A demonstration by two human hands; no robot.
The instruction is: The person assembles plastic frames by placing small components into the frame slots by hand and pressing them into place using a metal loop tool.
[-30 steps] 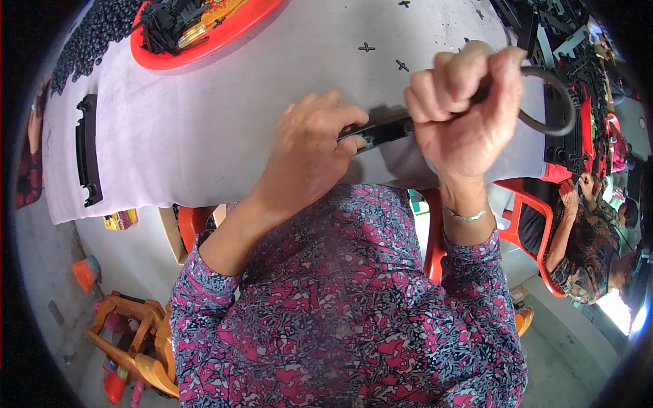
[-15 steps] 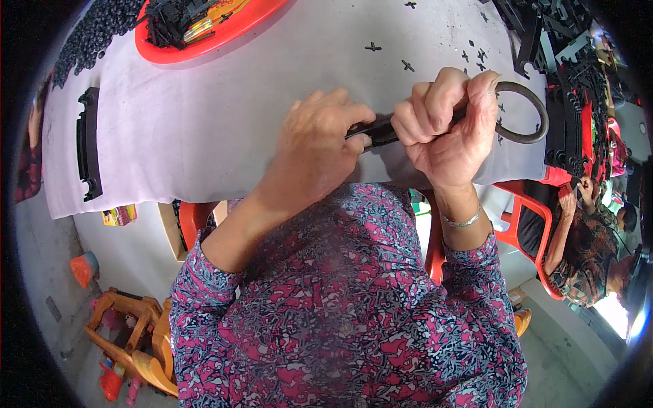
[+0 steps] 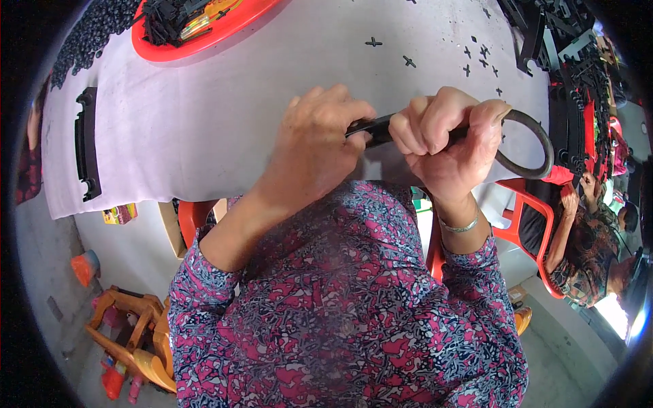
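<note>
My right hand [image 3: 452,139] is closed around a dark tool with a large round metal ring [image 3: 539,139] at its end. The ring sticks out to the right past my thumb; whatever else the tool has is hidden in the fist. My left hand [image 3: 316,146] pinches a slim black piece [image 3: 374,130] between thumb and fingertips. That piece runs across the gap into my right fist, so I cannot tell whether it belongs to the ringed tool or is a separate part. Both hands are above the near edge of the pale cloth-covered table [image 3: 204,129].
A red tray [image 3: 204,47] of black parts stands at the far left, near a long black part [image 3: 87,144]. Small black crosses [image 3: 409,62] are scattered at the far right, beside piled black parts [image 3: 568,68]. A co-worker [image 3: 585,251] sits right of a red chair [image 3: 520,217].
My right hand has tipped, carrying the ring lower and slightly to the right. My left hand has hardly moved and keeps its pinch on the black piece.
</note>
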